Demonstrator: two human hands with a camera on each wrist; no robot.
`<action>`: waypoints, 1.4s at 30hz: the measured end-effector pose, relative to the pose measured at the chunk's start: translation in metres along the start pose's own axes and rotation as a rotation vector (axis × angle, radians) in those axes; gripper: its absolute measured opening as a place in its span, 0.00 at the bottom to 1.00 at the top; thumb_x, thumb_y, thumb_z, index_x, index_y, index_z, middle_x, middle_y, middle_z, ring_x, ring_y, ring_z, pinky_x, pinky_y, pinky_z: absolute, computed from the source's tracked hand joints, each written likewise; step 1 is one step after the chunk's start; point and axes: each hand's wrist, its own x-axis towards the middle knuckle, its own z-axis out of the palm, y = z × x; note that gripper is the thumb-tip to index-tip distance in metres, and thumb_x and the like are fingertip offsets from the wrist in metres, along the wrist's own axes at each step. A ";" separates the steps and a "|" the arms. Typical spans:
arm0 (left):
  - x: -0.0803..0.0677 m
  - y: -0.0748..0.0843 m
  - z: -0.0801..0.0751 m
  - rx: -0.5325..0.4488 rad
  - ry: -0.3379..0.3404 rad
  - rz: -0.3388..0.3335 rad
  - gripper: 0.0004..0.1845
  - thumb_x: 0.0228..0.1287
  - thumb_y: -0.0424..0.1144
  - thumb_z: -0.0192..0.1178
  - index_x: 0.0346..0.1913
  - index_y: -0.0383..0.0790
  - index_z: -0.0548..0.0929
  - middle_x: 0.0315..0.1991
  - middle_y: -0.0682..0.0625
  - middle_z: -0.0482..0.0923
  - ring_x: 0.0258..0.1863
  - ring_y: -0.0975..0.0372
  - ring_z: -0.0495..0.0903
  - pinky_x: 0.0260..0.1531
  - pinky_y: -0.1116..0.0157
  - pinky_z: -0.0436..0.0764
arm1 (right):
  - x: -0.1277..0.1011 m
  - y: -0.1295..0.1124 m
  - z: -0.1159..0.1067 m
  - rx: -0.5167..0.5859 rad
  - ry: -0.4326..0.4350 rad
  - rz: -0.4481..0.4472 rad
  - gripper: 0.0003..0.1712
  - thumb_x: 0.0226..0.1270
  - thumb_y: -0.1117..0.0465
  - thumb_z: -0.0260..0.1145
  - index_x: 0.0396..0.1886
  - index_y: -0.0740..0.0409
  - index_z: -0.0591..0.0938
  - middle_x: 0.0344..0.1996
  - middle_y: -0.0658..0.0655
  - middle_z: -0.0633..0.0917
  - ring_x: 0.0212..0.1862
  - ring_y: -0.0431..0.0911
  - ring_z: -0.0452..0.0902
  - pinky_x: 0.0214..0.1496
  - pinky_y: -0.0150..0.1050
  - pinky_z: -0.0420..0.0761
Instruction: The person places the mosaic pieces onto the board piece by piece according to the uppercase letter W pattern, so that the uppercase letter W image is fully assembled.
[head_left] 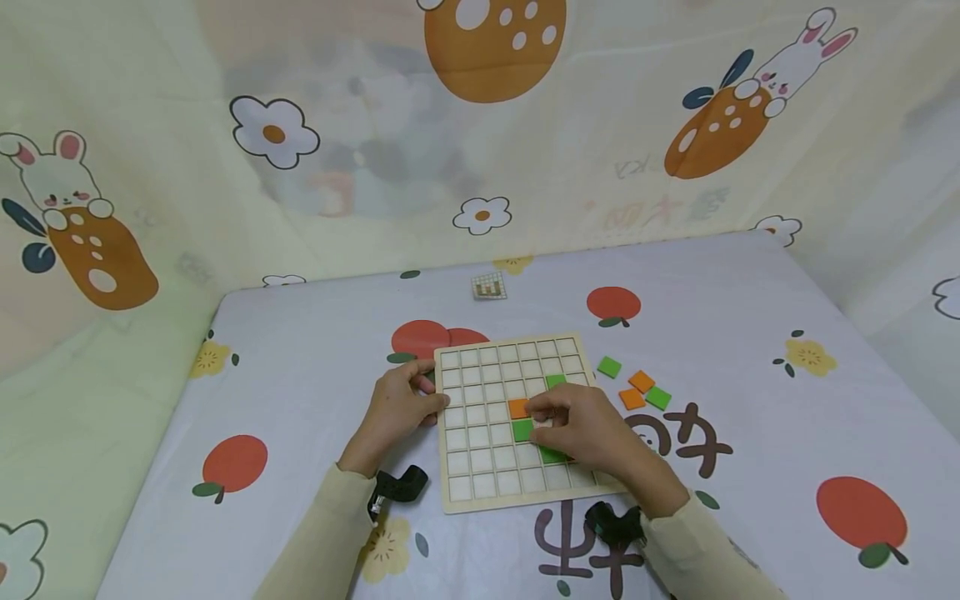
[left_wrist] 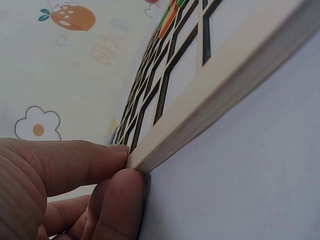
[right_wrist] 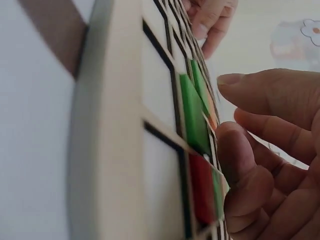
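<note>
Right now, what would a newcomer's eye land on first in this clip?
The wooden grid board at the table's middle, with orange and green tiles set in its cells. The right hand rests over those tiles, fingers curled; the left hand pinches the board's left edge. Four loose tiles lie on the cloth just right of the board.

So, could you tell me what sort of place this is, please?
Probably a screened-off tabletop work spot indoors: a table under a fruit-print cloth, cartoon rabbit curtains hung close around it, and a wooden grid board with loose coloured tiles beside it.
</note>
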 end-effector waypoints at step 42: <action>-0.002 0.003 0.000 0.010 0.000 0.001 0.32 0.55 0.31 0.70 0.65 0.38 0.74 0.36 0.45 0.75 0.23 0.60 0.80 0.23 0.66 0.84 | -0.024 0.060 -0.064 -0.109 0.128 0.330 0.19 0.56 0.57 0.74 0.45 0.60 0.84 0.31 0.55 0.77 0.36 0.49 0.71 0.25 0.35 0.73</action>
